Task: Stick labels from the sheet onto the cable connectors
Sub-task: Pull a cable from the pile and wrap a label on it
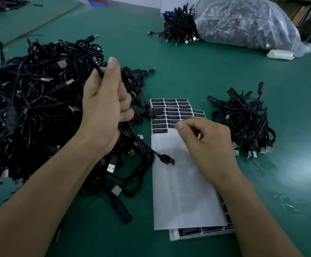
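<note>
Watching the head view, I see the left hand [104,108] raised over the large pile of black cables [30,93] at the left of the green table [188,71]. The palm faces right, the thumb stands up, and the fingers are curled round one cable [145,146]. That cable comes out of the top of the fist and also drops from below it, running down and to the right. It ends in a USB plug [167,160] that lies flat on the label sheet [184,191], its metal tip pointing right and slightly toward me.

The right hand [206,143] hangs over the sheet's middle with its back up, wrist entering from the lower right. Its fingers are curled and the thumb tip meets the forefinger at the near edge of the black labels [171,108]. I cannot tell whether a label is caught in that pinch.

The sheet lies between the two forearms, its long axis running from near to far and leaning a little left at the far end. The labels fill only the far end; the near part is bare white backing. A second sheet [197,231] shows from under its near edge.

A smaller cable bundle [247,119] lies just right of the sheet, plugs pointing toward me.
</note>
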